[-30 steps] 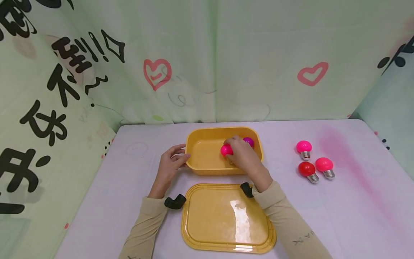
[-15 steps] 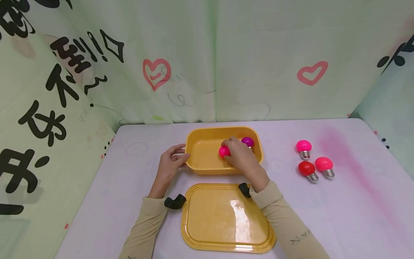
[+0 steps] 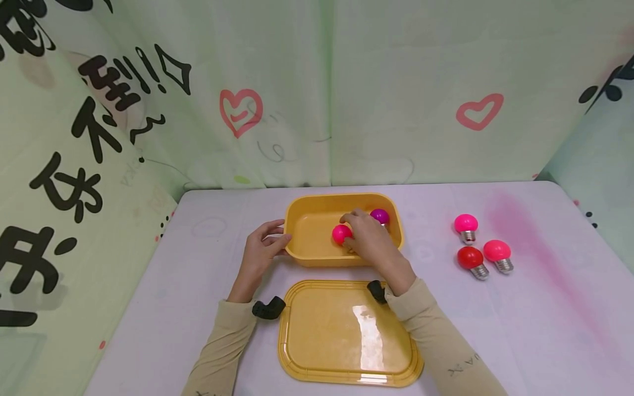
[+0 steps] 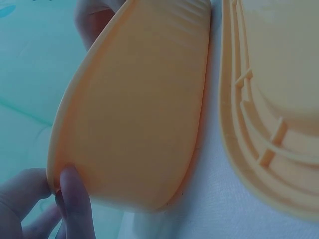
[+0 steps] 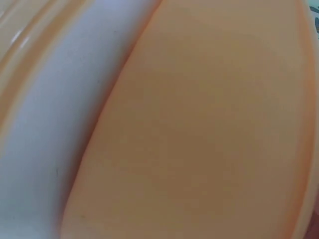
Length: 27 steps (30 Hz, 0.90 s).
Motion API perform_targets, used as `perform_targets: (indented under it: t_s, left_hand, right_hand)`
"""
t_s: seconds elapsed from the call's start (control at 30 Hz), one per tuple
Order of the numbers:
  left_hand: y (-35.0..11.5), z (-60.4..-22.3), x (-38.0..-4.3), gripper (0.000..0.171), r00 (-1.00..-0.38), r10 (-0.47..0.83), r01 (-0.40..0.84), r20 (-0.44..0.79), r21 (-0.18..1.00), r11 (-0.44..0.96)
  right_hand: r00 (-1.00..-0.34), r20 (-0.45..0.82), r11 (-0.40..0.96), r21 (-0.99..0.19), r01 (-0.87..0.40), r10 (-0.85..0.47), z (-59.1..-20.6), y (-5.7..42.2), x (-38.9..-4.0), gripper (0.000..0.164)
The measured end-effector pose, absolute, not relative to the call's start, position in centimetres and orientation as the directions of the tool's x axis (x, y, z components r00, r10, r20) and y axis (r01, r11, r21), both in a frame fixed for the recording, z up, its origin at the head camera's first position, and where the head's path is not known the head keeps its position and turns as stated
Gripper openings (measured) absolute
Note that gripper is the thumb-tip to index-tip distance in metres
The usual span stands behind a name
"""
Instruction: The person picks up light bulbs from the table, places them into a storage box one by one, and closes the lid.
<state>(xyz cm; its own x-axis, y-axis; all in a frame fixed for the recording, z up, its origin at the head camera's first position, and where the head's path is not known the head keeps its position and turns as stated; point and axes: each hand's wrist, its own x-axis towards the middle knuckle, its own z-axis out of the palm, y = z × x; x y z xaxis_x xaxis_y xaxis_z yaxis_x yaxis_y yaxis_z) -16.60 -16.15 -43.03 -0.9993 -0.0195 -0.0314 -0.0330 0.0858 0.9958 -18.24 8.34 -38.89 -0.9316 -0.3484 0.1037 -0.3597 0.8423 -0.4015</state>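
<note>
A yellow plastic box stands on the table, its near wall filling much of both wrist views. My left hand pinches the box's left rim, with thumb and fingers on either side of it in the left wrist view. Inside the box, my right hand holds a pink light bulb low over the floor; the bulb's base is hidden by the fingers. Behind that hand lies a purple light bulb in the box's right end. The right wrist view shows the box wall but not the fingers.
A yellow lid lies flat in front of the box, beneath the right forearm. To the right on the table are a pink bulb, a red bulb and another pink bulb. A printed curtain hangs behind.
My right hand has shifted slightly left inside the box with the pink bulb, uncovering more of the purple bulb. The left hand has stayed at the rim.
</note>
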Motion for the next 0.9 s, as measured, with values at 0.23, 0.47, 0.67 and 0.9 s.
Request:
perform_targets:
  t_s: [0.23, 0.47, 0.67, 0.9]
  left_hand:
    - [-16.2, -43.1, -16.6, 0.044, -0.999, -0.017, -0.029, -0.028, 0.996, 0.082]
    - [-16.1, -43.0, -16.6, 0.044, -0.999, -0.023, -0.04, -0.038, 0.996, 0.084]
    - [-16.2, -43.0, -16.7, 0.043, -0.999, -0.03, -0.045, -0.042, 0.995, 0.084]
    - [-16.1, -43.2, -16.8, 0.045, -0.999, -0.032, -0.043, -0.04, 0.995, 0.085]
  right_hand:
    - [-0.924, 0.155, 0.836, -0.392, -0.383, -0.351, -38.2, 9.2, -17.6, 0.037]
    - [-0.92, 0.189, 0.835, -0.389, -0.39, -0.343, -37.3, 10.3, -16.8, 0.035]
    - [-0.93, 0.194, 0.839, -0.403, -0.367, -0.313, -36.9, 11.3, -16.2, 0.035]
    - [-0.935, 0.188, 0.84, -0.411, -0.354, -0.302, -36.8, 12.5, -15.8, 0.036]
